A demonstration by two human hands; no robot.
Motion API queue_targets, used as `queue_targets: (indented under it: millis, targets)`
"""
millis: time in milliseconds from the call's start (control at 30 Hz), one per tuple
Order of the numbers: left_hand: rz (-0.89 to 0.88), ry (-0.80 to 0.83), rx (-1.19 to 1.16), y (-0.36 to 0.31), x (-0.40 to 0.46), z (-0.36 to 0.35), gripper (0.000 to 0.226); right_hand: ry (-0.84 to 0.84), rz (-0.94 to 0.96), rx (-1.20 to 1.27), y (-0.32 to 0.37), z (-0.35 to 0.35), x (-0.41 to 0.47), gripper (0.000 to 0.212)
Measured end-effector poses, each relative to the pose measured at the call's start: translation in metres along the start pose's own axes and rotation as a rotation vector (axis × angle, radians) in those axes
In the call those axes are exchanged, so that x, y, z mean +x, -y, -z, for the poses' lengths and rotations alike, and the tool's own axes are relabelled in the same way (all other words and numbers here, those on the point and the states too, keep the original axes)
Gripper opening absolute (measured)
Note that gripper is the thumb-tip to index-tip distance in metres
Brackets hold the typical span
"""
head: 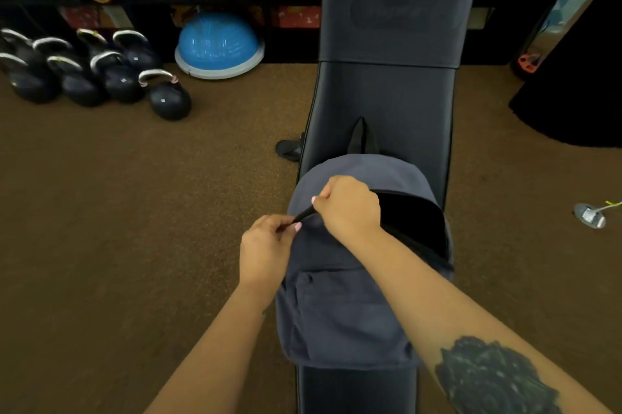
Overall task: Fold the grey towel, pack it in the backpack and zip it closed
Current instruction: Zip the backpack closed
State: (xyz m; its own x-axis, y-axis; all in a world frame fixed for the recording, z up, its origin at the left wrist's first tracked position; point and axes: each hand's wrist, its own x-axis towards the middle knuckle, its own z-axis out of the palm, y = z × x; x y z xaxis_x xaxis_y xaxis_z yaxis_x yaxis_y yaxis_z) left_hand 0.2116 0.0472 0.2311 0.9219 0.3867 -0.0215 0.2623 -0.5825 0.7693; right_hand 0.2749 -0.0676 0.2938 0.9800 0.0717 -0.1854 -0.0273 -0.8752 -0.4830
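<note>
My left hand pinches the black zip tab and my right hand grips the backpack cloth, holding it tight so the zip can slide.

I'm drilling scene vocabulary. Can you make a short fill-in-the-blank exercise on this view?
1. The backpack lies on a black ____.
2. The left hand pinches the black zipper ____.
3. The backpack's main opening is still partly ____.
4. Dark ____ stand on the floor at far left.

Missing words: bench; pull; open; kettlebells
</note>
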Motion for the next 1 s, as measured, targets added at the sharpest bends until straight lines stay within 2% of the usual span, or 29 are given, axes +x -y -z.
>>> queue_targets:
  millis: [133,233,367,500,567,733,900,1000]
  targets:
    - [0.014,0.011,0.002,0.002,0.003,0.0,0.013,0.014,-0.054,0.136,-0.014,0.016,0.007,0.022]
    - [0.046,0.036,0.003,0.003,0.006,0.001,0.012,0.059,-0.147,0.257,-0.027,0.026,0.011,0.036]
    - [0.044,0.077,0.04,0.001,0.008,0.004,0.01,0.039,-0.192,0.408,-0.046,0.037,0.015,0.024]
    - [0.038,0.156,0.11,-0.005,0.015,0.007,0.008,0.021,-0.229,0.462,-0.055,0.043,0.016,0.022]
    - [-0.011,0.175,0.103,-0.016,0.018,0.006,0.015,0.028,-0.236,0.474,-0.054,0.045,0.017,0.024]
    - [-0.316,0.144,0.152,-0.057,0.027,-0.014,0.027,0.028,-0.224,0.496,-0.05,0.045,0.018,0.024]
    - [-0.298,0.138,0.21,-0.071,0.034,-0.029,0.025,0.005,-0.223,0.5,-0.051,0.044,0.02,0.021]
    - [-0.31,0.126,0.239,-0.068,0.033,-0.03,0.02,0.006,-0.229,0.505,-0.055,0.042,0.02,0.026]
